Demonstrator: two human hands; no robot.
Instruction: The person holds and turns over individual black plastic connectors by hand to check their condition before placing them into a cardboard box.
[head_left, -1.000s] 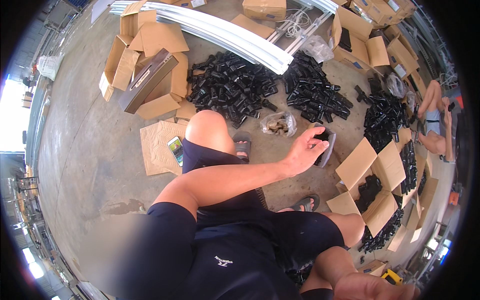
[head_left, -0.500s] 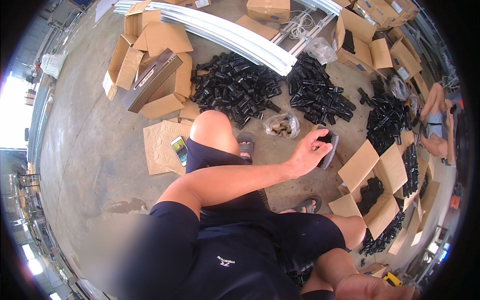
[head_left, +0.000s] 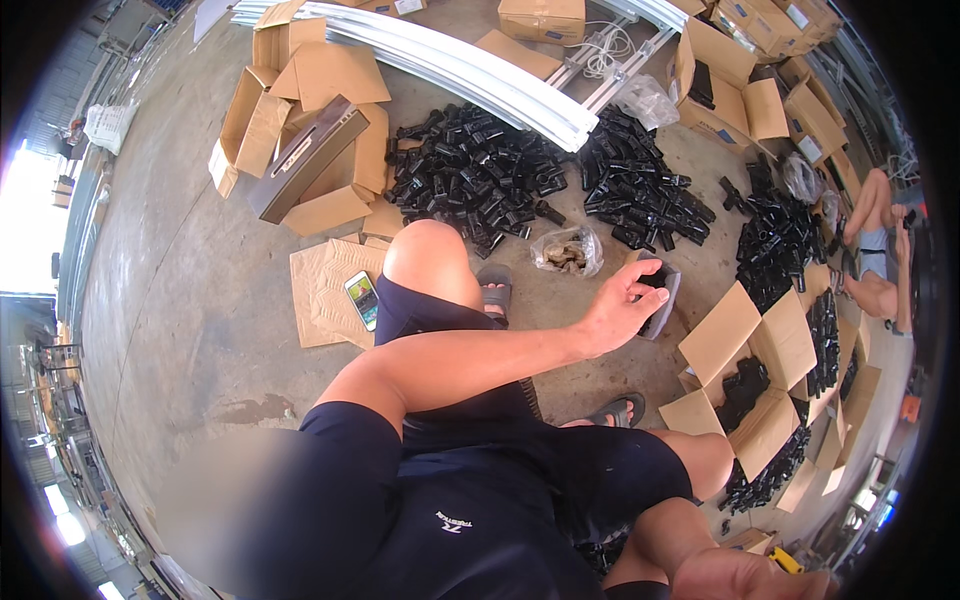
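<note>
My left arm reaches across to the right. My left hand (head_left: 620, 312) is at a small grey box (head_left: 670, 300), thumb and index finger bent, with a gap between them and nothing visible in it. Dark contents show inside the box behind the fingers. My right hand (head_left: 735, 577) is at the lower right edge, beside my knee, palm side partly showing; its fingers are smeared and cut off by the rim. Beyond the left hand lie a clear plastic bag (head_left: 567, 251) of brownish pieces and a pile of black plastic parts (head_left: 645, 185).
Another black heap (head_left: 470, 170) lies ahead. An open carton (head_left: 720, 320) holding black parts stands at right. White metal profiles (head_left: 440, 65) cross the far side. A phone (head_left: 361, 300) lies on cardboard (head_left: 312, 290) at left. Another person (head_left: 875, 255) sits at far right.
The whole view has shifted very slightly. Both hands keep the same pose and place.
</note>
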